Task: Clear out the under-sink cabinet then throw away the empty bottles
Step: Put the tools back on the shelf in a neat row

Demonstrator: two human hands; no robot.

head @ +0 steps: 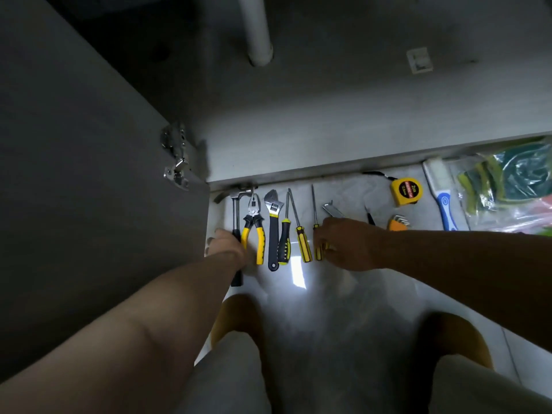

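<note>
The under-sink cabinet [328, 121] stands open, its floor bare around a white drain pipe [257, 31]. No bottles are in view. A row of tools lies on the floor tiles in front of it: a hammer [237, 201], yellow pliers [254, 222], an adjustable wrench [273, 213] and three screwdrivers. My left hand [225, 243] rests palm down across the hammer's black handle, fingers spread towards the door. My right hand [346, 243] pinches the yellow handle of the rightmost screwdriver [313, 204]. The hand hides part of a small metal tool [331, 209].
The open cabinet door [74, 180] with its steel hinge [176, 156] stands close on the left. To the right lie a yellow tape measure [406, 191], orange hex keys [397, 222], a blue-handled brush [442, 189] and plastic bags [513, 183]. My knees fill the bottom of the view.
</note>
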